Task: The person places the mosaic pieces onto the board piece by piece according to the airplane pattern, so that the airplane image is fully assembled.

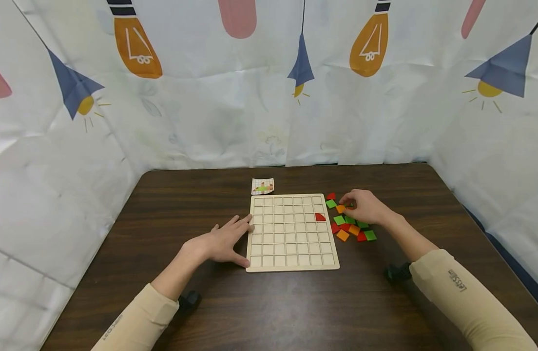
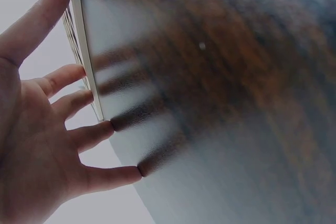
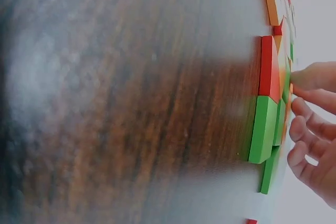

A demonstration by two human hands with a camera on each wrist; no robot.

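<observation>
A pale wooden grid board [image 1: 291, 268] lies on the dark table, with one red rounded tile [image 1: 319, 217] in a cell near its right side. My left hand [image 1: 218, 242] is spread at the board's left edge, its thumb and some fingertips touching the rim; in the left wrist view, other fingertips rest on the tabletop. Right of the board, my right hand [image 1: 366, 207] is over a loose group of red, green and orange tiles. Its thumb and forefinger pinch what looks like an orange tile [image 3: 292, 88], mostly hidden by the fingers.
A small card [image 1: 262, 186] with a coloured grid picture lies behind the board's left corner. Loose tiles include a green one [image 1: 371, 236] and an orange one [image 1: 342, 235]. A patterned white curtain [image 1: 234, 122] hangs behind the brown table [image 1: 295, 312].
</observation>
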